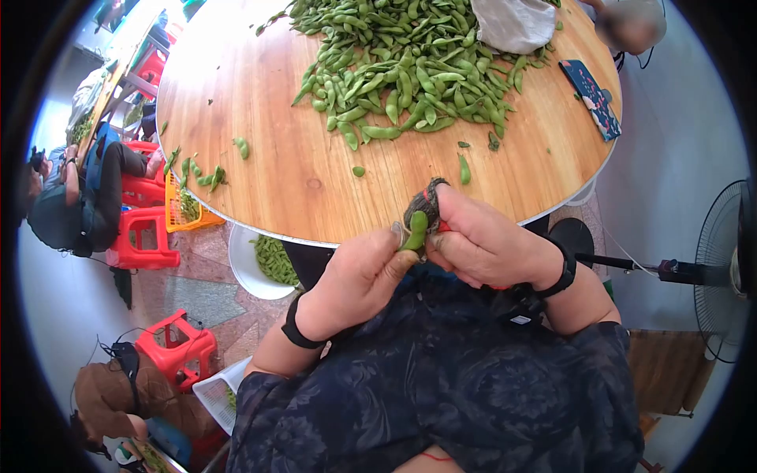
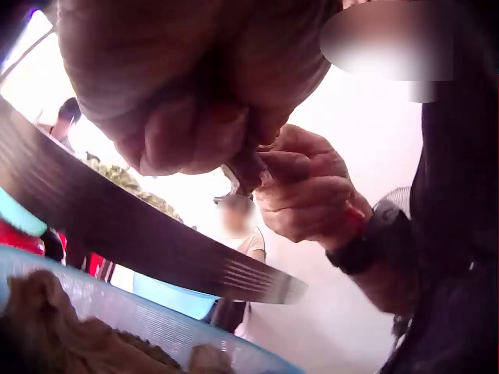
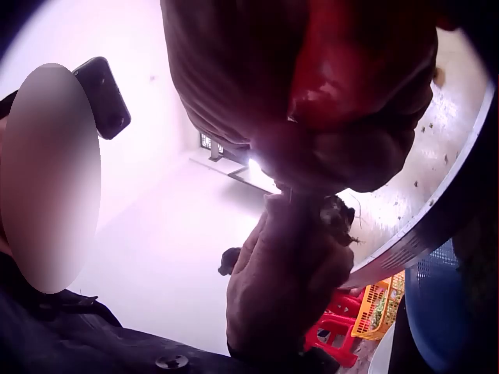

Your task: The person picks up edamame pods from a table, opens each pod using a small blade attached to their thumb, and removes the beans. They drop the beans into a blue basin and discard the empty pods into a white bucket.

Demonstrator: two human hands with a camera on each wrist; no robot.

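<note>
In the head view, the left hand (image 1: 364, 272) pinches a green pod (image 1: 417, 230) between thumb and fingers at the table's near edge. Close against it, the right hand (image 1: 481, 240) has its fingers curled round a red-handled tool, mostly hidden, beside a dark, textured covering (image 1: 423, 203). Both hands nearly touch. The left wrist view has the left hand (image 2: 203, 86) large in front and the right hand (image 2: 308, 187) beyond. From the right wrist, the right hand (image 3: 312, 93) shows red material in its grip, with the left hand (image 3: 284, 273) below.
A large pile of green pods (image 1: 394, 79) lies on the round wooden table (image 1: 276, 173), near a white cloth (image 1: 514, 25) and a patterned phone (image 1: 590, 98). A white bucket (image 1: 240, 264) with pods stands below. Red stools (image 1: 183, 347) and people are at left, a fan (image 1: 721, 272) at right.
</note>
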